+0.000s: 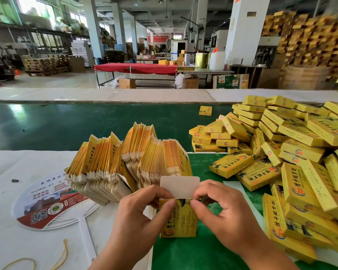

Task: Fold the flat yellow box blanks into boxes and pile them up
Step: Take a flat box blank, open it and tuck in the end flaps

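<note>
1. A yellow box [178,219] stands upright just above the worktop [18,191], near the front edge and between both hands. It is already opened into a sleeve, and its white top flap [180,187] sticks straight up, not yet tucked.
2. The left hand [141,217] grips the box's upper left corner: its thumb presses the printed front, and its fingers [156,193] curl round behind the top edge.
3. The right hand [220,215] pinches the upper right corner in the same way, with its thumb on the front and its fingers bent close over the opening. Both hands are closed narrowly on this one box.
4. Done so far: a large loose heap of folded boxes [281,145] lies to the right, spreading across the green mat [183,254] and onto the green conveyor belt [66,125]. One stray box [205,110] sits apart on the belt.
5. Left to do: a thick stand of flat blanks [125,164], packed on edge in several bundles, waits just behind the hands. Judging by its bulk, a good share of the work remains.
6. The step in hand looks like closing the top, by tucking in the side tabs and then the white flap. After that, the box can join the heap.
7. A printed hand fan [47,203] and rubber bands [63,250] lie on the left of the worktop.
</note>
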Demonstrator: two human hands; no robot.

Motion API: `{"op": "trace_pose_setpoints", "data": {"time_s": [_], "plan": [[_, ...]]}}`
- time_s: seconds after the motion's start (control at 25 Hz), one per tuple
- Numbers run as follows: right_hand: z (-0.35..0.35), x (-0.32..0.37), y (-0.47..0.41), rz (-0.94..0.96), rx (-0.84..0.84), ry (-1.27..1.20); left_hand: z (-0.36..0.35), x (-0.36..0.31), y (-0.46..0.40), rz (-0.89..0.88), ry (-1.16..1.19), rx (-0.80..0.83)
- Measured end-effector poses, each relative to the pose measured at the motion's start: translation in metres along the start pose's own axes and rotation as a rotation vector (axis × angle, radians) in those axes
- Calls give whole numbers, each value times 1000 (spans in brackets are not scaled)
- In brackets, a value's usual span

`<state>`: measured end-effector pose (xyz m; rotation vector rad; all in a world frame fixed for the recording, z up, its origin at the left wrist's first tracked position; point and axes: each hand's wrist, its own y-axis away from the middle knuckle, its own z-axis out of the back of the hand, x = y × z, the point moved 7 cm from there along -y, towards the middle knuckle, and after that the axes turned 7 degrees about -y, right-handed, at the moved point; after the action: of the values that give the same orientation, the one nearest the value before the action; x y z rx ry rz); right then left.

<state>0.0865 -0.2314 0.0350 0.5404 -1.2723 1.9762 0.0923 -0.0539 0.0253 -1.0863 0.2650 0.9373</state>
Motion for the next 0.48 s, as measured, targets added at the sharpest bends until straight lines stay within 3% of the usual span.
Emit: {"op": "trace_pose_setpoints", "data": {"time_s": [0.12,0.32,0.48], "plan": [[-1,1,0,21,-21,-16,0,-1,2,-9,60,-16],[-2,-17,7,-190,-103,-254,-8,15,7,202,439,-17],[-4,-13,4,-144,-38,-268,-10,16,3,185,429,64]]}}
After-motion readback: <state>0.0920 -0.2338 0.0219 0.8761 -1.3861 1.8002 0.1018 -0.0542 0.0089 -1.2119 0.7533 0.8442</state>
